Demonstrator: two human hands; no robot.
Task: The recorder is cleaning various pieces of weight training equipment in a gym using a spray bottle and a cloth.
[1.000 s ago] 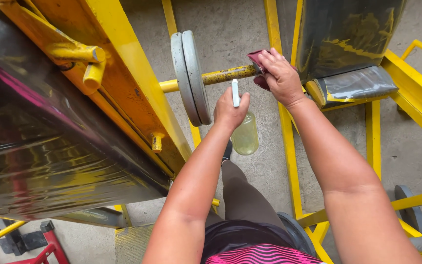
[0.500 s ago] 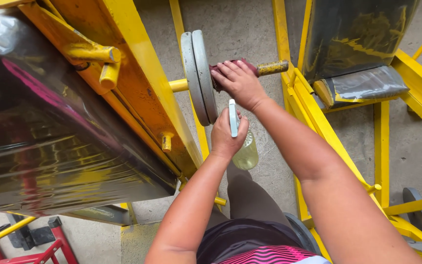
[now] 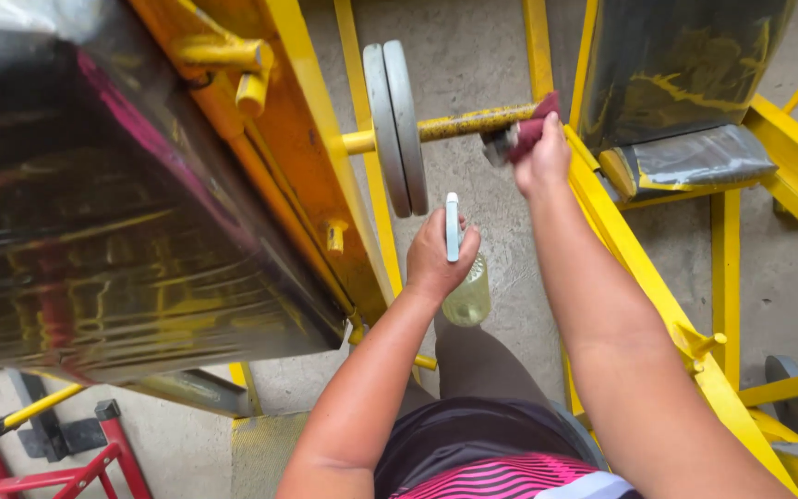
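Note:
My right hand (image 3: 541,159) grips a dark red cloth (image 3: 530,132) wrapped over the outer end of a chipped yellow bar (image 3: 473,121). Two grey weight plates (image 3: 396,125) sit on that bar, close to the yellow machine frame. My left hand (image 3: 436,261) holds a clear spray bottle (image 3: 466,294) of yellowish liquid by its white trigger head (image 3: 452,225), just below the plates. The bar's tip is hidden by the cloth.
A large black padded panel wrapped in shiny film (image 3: 94,222) on a yellow-orange frame (image 3: 307,139) fills the left. A black padded seat (image 3: 685,65) on yellow rails (image 3: 639,268) stands at the right. Grey concrete floor (image 3: 473,55) lies below. A red stand (image 3: 66,471) sits bottom left.
My right hand slid the cloth outward along the bar, from beside the plates to the bar's end. My left hand with the bottle stayed nearly still. The view shifted slightly.

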